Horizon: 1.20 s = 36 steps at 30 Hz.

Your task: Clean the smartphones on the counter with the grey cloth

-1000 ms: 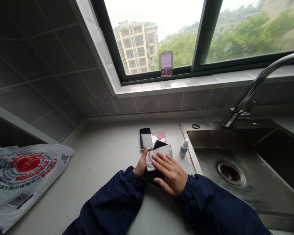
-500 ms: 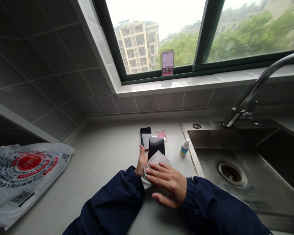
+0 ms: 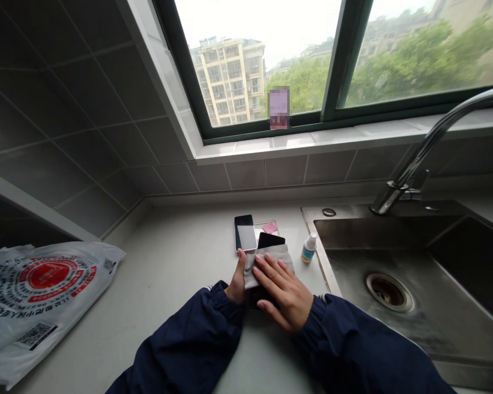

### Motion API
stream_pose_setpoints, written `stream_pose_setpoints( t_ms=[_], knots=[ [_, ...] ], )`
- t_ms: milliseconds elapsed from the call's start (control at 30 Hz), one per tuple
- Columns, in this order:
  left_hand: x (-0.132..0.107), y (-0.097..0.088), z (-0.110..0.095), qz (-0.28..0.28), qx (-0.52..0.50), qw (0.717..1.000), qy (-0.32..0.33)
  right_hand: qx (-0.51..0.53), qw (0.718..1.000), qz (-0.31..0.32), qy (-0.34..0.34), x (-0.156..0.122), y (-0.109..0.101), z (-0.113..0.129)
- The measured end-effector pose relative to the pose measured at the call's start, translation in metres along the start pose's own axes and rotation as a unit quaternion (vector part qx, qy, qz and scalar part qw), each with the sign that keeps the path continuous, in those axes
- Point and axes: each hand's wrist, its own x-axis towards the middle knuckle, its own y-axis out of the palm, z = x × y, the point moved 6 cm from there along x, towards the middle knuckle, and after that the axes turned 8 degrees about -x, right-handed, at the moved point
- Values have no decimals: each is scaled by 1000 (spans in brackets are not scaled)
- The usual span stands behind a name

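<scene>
Small plastic bottle (image 3: 308,248) between the hands (image 3: 237,279) (image 3: 278,293) and steel sink (image 3: 378,232)

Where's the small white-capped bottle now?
Head view: the small white-capped bottle stands on the countertop, beyond the right hand, just left of the steel sink.

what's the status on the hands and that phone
Left hand holding black phone by its edge. Right hand flat on grey cloth over the phone. Second phone and small bottle close by.
</scene>
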Motion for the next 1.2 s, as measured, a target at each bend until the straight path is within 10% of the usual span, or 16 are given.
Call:
stream_pose_setpoints(
  t_ms=[267, 733, 1200],
  knots=[
    [6, 11, -3, 35, 57, 996, 64, -69, 993, -32, 88, -4, 2, -15],
    [-3, 15, 4, 53, 162, 985, -32, -66, 984, -117, 118, 0, -19, -28],
    [-1, 6, 4, 52, 111, 992, -2, -82, 994, -34, 60, 2, -13, -19]
  ],
)
